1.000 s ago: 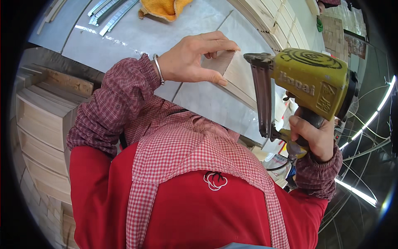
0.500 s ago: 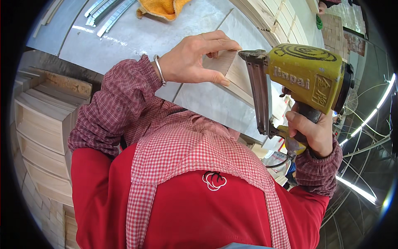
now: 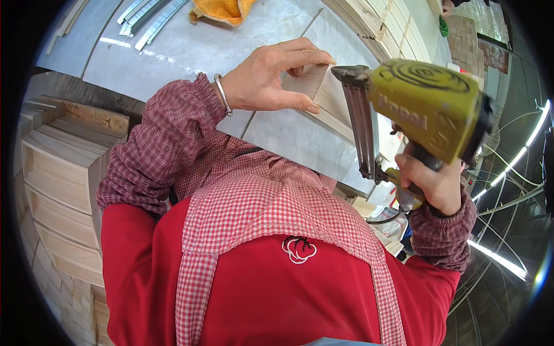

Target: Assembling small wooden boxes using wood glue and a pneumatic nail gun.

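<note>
My left hand (image 3: pixel 280 75) grips the end of a pale wooden piece (image 3: pixel 337 106), thumb at its near edge and fingers at its far edge. A seam shows where two boards meet near its end. My right hand (image 3: pixel 430 179) is wrapped round the handle of a yellow-green pneumatic nail gun (image 3: pixel 427 106) with a dark magazine hanging down. The gun's nose is at the wooden piece's upper edge, close by my left fingertips; whether it touches I cannot tell. The gun's body looks smeared by motion.
Metal staple strips (image 3: pixel 151 20) and an orange cloth (image 3: pixel 222 10) lie on the grey table (image 3: pixel 167 63). Stacked wooden pieces (image 3: pixel 392 29) stand at the far right. Wooden boxes (image 3: pixel 60 179) are piled at my left. A hose (image 3: pixel 384 220) runs from the gun's handle.
The nail gun has tilted slightly and shifted a little left, and its body is now blurred. My left hand keeps its grip on the wooden piece in nearly the same place.
</note>
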The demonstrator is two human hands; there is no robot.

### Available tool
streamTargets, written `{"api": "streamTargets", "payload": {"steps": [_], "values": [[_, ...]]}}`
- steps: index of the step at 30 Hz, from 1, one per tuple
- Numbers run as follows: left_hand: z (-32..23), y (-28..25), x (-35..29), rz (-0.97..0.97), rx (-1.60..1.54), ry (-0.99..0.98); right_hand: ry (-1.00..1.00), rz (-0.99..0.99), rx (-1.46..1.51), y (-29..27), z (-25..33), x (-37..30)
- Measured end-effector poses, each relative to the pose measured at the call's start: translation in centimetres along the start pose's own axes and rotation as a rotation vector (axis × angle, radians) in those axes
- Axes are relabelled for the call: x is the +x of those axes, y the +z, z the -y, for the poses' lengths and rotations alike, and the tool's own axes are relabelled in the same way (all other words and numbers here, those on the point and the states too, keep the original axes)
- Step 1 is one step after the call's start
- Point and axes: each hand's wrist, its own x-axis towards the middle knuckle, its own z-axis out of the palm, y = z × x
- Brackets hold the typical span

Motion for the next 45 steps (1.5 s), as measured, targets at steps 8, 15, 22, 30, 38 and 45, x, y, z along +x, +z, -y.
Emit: {"api": "streamTargets", "payload": {"steps": [8, 15, 22, 30, 38, 45], "values": [[0.1, 0.0, 0.0, -0.02, -0.01, 0.015, -0.145, 0.055, -0.132, -0.2, -4.2, -1.3], [-0.1, 0.1, 0.0, -0.025, 0.009, 0.012, -0.41, 0.093, -0.258, -0.6, -6.3, -0.9], [-0.1, 0.2, 0.1, -0.031, 0.007, 0.029, -0.41, 0.095, -0.242, -0.4, -5.9, -0.9], [-0.3, -0.1, 0.0, -0.001, -0.012, 0.002, -0.153, 0.05, -0.008, 0.4, -2.7, -2.4], [-0.3, 1.0, -1.0, -0.096, 0.079, -0.023, 0.07, -0.226, 0.37, 0.9, -4.0, -3.7], [-1.3, -1.2, 1.3, -0.097, 0.071, 0.059, -0.068, -0.355, 0.569, 0.5, -6.7, -5.5]]}}
